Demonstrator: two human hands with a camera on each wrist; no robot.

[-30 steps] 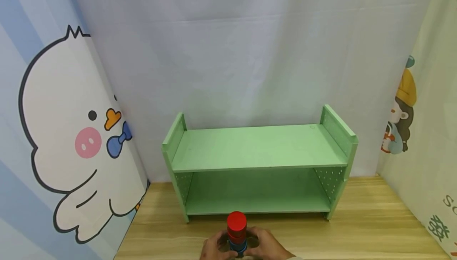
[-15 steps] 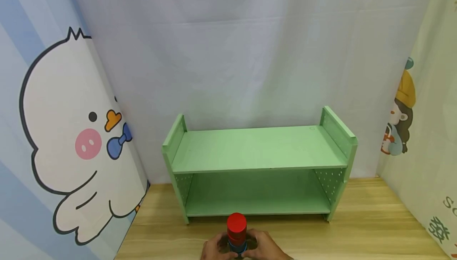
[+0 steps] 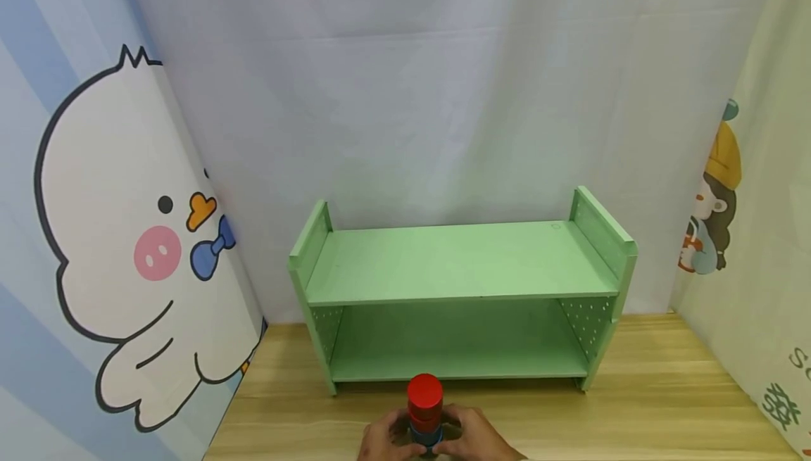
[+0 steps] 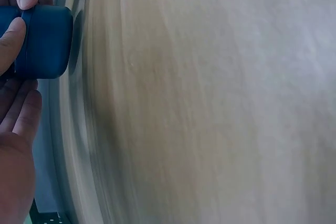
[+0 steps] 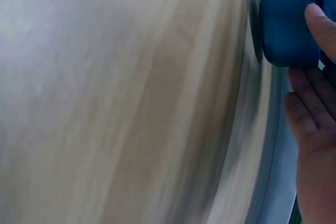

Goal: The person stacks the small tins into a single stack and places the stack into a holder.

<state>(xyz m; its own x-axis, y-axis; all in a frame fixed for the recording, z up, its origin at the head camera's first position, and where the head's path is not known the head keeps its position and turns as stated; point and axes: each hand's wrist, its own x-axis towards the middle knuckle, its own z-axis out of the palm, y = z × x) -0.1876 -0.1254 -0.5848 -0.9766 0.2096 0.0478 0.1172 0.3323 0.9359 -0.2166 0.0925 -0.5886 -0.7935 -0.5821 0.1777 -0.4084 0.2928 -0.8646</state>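
- A red-and-blue cylinder (image 3: 425, 405) appears upright near the front of a wood-grain table (image 3: 659, 390), somewhat nearer the table's left edge than its right. The red part is on top, the blue part below.
- The left hand (image 3: 381, 441) holds the cylinder from its left side, thumb on the side facing the person, fingers farther round.
- The right hand (image 3: 475, 438) mirrors it from the right side, also gripping with thumb and fingers. The two thumbs come close together on the blue part; both wrist views show them near a seam.
- The cylinder's rounded blue end faces the table, with a dark shadow close by. Whether that end rests on the wood or is just clear of it, I cannot tell.
- Behind the hands, toward the table's back edge, stands a two-level green shelf (image 3: 465, 260). The cylinder is in front of it, in the hands and not on either board.
- A pale cloth (image 3: 443, 109) hangs behind the shelf.
- Judging by the paired grip, the step in hand is a two-handed hold that steadies the cylinder.
- The next move seems to call for matched pressure from both hands and the cylinder kept upright; if one hand lets go, the other must carry the support.
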